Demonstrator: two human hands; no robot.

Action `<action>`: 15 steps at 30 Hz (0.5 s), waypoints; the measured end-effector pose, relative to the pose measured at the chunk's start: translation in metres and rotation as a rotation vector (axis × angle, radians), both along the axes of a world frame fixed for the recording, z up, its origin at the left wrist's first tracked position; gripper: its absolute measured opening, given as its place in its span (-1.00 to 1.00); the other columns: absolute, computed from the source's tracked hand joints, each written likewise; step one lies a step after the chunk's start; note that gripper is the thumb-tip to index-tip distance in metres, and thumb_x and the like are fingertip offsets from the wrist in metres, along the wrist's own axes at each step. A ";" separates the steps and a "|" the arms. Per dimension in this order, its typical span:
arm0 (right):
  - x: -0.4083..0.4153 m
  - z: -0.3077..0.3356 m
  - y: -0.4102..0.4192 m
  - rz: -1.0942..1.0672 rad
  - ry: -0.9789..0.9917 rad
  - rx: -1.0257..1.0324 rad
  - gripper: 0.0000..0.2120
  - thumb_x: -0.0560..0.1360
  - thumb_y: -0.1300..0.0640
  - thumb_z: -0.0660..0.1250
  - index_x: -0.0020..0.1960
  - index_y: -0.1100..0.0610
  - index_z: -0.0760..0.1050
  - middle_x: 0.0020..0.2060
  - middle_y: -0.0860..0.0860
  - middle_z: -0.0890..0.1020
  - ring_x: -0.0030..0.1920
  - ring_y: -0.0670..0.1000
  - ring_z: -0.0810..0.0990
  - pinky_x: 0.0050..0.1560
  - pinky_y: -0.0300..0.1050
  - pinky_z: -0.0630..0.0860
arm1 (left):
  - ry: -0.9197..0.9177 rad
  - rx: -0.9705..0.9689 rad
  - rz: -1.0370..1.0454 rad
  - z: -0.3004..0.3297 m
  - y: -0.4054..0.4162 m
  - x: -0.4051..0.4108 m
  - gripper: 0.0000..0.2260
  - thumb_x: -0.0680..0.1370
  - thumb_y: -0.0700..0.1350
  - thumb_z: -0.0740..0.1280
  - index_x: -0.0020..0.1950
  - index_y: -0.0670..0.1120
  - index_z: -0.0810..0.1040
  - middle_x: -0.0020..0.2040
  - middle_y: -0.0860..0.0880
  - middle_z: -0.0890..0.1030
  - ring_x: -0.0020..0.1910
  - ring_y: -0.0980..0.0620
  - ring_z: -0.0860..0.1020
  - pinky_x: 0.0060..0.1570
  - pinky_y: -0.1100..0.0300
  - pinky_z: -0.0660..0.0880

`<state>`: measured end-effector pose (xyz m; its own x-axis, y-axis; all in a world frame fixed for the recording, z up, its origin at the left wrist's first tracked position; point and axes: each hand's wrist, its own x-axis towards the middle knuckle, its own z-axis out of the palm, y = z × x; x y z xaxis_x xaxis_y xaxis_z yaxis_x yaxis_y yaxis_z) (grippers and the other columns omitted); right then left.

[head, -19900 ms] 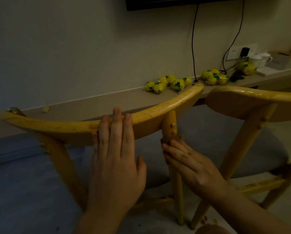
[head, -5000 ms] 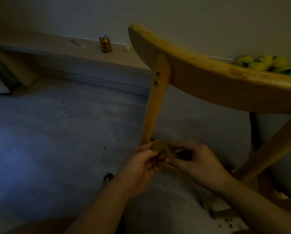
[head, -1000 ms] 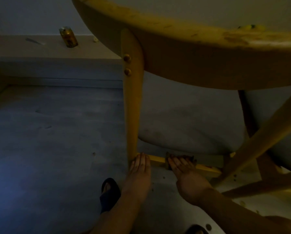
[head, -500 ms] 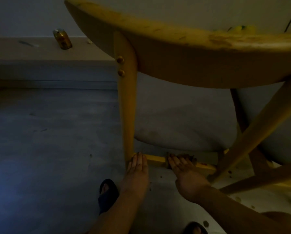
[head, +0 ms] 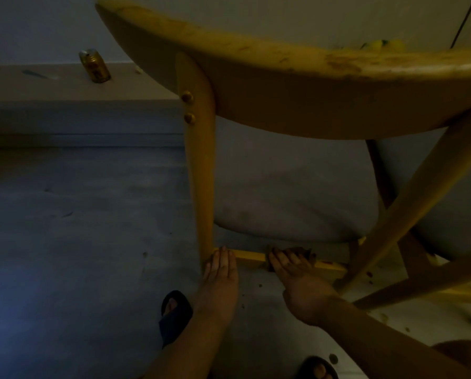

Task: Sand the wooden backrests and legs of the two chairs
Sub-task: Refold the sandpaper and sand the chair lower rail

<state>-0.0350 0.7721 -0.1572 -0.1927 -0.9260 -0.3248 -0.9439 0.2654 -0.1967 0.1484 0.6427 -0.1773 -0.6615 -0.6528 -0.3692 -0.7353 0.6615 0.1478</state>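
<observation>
A yellow wooden chair fills the view, its curved backrest (head: 297, 77) near the top and its rear post (head: 200, 173) running down to a low rail (head: 249, 258) under the grey seat (head: 283, 195). My left hand (head: 220, 272) lies flat with straight fingers on the rail's left end, beside the post. My right hand (head: 294, 269) presses a brown piece of sandpaper (head: 304, 253) onto the rail further right, fingers laid over it. A second chair's legs (head: 433, 280) cross at the right.
A drink can (head: 95, 65) stands on a low ledge by the wall at upper left. Grey floor spreads to the left. My sandalled feet (head: 174, 313) are near the bottom. Yellow fruit-shaped items (head: 381, 45) peek over the backrest. Small crumbs dot the pale floor at lower right.
Over the last second both hands stay on the low rail with the sandpaper under the right one. The view has shifted slightly. Five seconds ago both hands held the sandpaper off the wood.
</observation>
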 end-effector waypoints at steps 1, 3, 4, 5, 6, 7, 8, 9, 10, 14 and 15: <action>0.006 -0.001 -0.005 -0.010 0.012 0.009 -0.21 0.58 0.06 0.12 0.65 0.06 -0.27 0.66 0.03 -0.16 0.64 0.11 -0.13 0.50 -0.07 -0.41 | 0.000 0.000 0.004 -0.001 0.000 0.000 -0.36 0.72 -0.28 0.01 0.59 -0.21 -0.41 0.61 -0.17 -0.41 0.61 -0.17 -0.34 0.60 -0.03 -0.27; 0.020 -0.002 -0.022 0.004 0.014 0.010 -0.21 0.58 0.04 0.12 0.65 0.08 -0.27 0.66 0.04 -0.15 0.63 0.13 -0.10 0.57 0.03 -0.30 | -0.001 0.006 0.005 -0.002 0.001 -0.001 -0.39 0.74 -0.23 -0.01 0.59 -0.20 -0.42 0.61 -0.17 -0.42 0.61 -0.17 -0.35 0.59 -0.02 -0.30; 0.027 -0.003 -0.031 0.028 0.007 0.002 -0.21 0.59 0.04 0.12 0.65 0.09 -0.27 0.66 0.05 -0.14 0.63 0.14 -0.08 0.58 0.06 -0.26 | 0.001 0.015 0.008 -0.002 0.002 0.000 -0.39 0.75 -0.19 -0.02 0.59 -0.19 -0.42 0.61 -0.17 -0.42 0.61 -0.17 -0.35 0.58 -0.01 -0.32; 0.032 -0.003 -0.038 0.047 -0.005 -0.009 -0.22 0.59 0.05 0.12 0.65 0.09 -0.27 0.66 0.05 -0.14 0.63 0.14 -0.07 0.59 0.07 -0.25 | 0.003 0.023 0.011 -0.003 0.002 0.000 -0.40 0.75 -0.15 -0.02 0.58 -0.18 -0.43 0.60 -0.17 -0.42 0.61 -0.17 -0.35 0.57 0.00 -0.34; 0.035 -0.003 -0.043 0.061 -0.017 -0.018 -0.22 0.60 0.06 0.12 0.65 0.09 -0.27 0.66 0.05 -0.14 0.64 0.14 -0.07 0.59 0.06 -0.25 | 0.004 0.027 0.010 -0.003 0.002 0.000 -0.40 0.76 -0.13 -0.03 0.57 -0.17 -0.43 0.60 -0.17 -0.42 0.61 -0.17 -0.34 0.56 0.01 -0.35; 0.034 -0.003 -0.044 0.074 -0.023 -0.027 -0.23 0.60 0.07 0.12 0.65 0.08 -0.27 0.66 0.05 -0.15 0.64 0.13 -0.09 0.59 0.04 -0.27 | 0.004 0.029 0.008 -0.003 0.003 0.000 -0.41 0.76 -0.13 -0.03 0.56 -0.16 -0.44 0.61 -0.17 -0.41 0.61 -0.17 -0.34 0.55 0.01 -0.36; 0.031 -0.003 -0.041 0.088 -0.026 -0.033 -0.23 0.60 0.08 0.12 0.65 0.08 -0.27 0.66 0.04 -0.16 0.64 0.13 -0.10 0.58 0.02 -0.30 | 0.006 0.029 0.006 -0.002 0.002 0.001 -0.41 0.76 -0.14 -0.04 0.56 -0.16 -0.44 0.61 -0.17 -0.40 0.61 -0.17 -0.34 0.54 0.02 -0.37; 0.025 -0.004 -0.036 0.097 -0.028 -0.037 -0.23 0.60 0.09 0.12 0.65 0.07 -0.27 0.66 0.04 -0.17 0.64 0.12 -0.12 0.56 -0.01 -0.34 | 0.011 0.028 0.007 -0.002 0.002 0.001 -0.41 0.76 -0.15 -0.03 0.57 -0.17 -0.43 0.61 -0.17 -0.40 0.61 -0.17 -0.33 0.54 0.02 -0.36; 0.019 -0.005 -0.028 0.093 -0.032 -0.037 -0.22 0.60 0.09 0.12 0.65 0.06 -0.27 0.65 0.03 -0.18 0.64 0.11 -0.13 0.53 -0.06 -0.38 | 0.015 0.025 0.011 -0.001 0.002 0.002 -0.41 0.75 -0.17 -0.02 0.58 -0.18 -0.42 0.62 -0.16 -0.39 0.62 -0.16 -0.33 0.55 0.02 -0.35; 0.008 -0.009 -0.007 -0.008 -0.017 -0.040 -0.19 0.55 0.06 0.12 0.65 0.03 -0.29 0.66 0.01 -0.16 0.64 0.11 -0.14 0.48 -0.12 -0.44 | 0.026 0.021 0.003 0.001 0.000 0.002 -0.35 0.72 -0.29 0.03 0.59 -0.19 -0.42 0.61 -0.15 -0.41 0.61 -0.16 -0.34 0.58 0.00 -0.31; 0.011 -0.009 -0.010 -0.016 0.002 -0.033 -0.19 0.55 0.04 0.12 0.65 0.04 -0.27 0.66 0.02 -0.14 0.64 0.12 -0.13 0.52 -0.07 -0.39 | 0.030 0.023 0.000 0.001 0.000 0.002 -0.34 0.71 -0.31 0.04 0.58 -0.19 -0.43 0.61 -0.15 -0.41 0.61 -0.16 -0.35 0.59 -0.01 -0.30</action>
<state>-0.0239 0.7626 -0.1667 -0.2078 -0.9330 -0.2938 -0.9399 0.2736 -0.2041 0.1503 0.6422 -0.1762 -0.6725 -0.6443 -0.3641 -0.7302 0.6578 0.1847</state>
